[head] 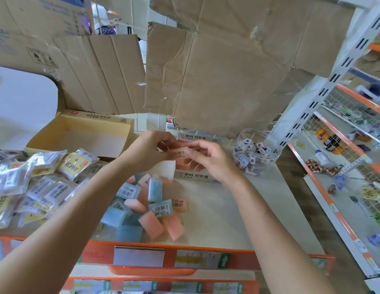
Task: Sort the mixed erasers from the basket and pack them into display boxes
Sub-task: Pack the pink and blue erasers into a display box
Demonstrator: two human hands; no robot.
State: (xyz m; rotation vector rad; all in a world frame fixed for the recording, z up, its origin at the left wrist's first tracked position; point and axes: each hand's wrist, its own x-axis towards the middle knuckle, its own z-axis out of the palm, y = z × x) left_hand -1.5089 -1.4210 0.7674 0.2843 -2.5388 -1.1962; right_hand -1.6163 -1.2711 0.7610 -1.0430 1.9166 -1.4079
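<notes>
Left hand [148,149], right hand [210,160] — each grip pinching pink eraser [180,152] ends; long axis left-right, barcode up.

The shelf [218,211] bears erasers [160,207], wrapped packets [42,185], an open carton [78,126], a display box [195,177] and a tub [275,152].

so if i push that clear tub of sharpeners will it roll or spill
Probably. The clear round tub looks lidless and tipped, with sharpeners at its mouth, so a push likely spills more. Its curved wall could roll. Thin plastic suggests it is light.
</notes>
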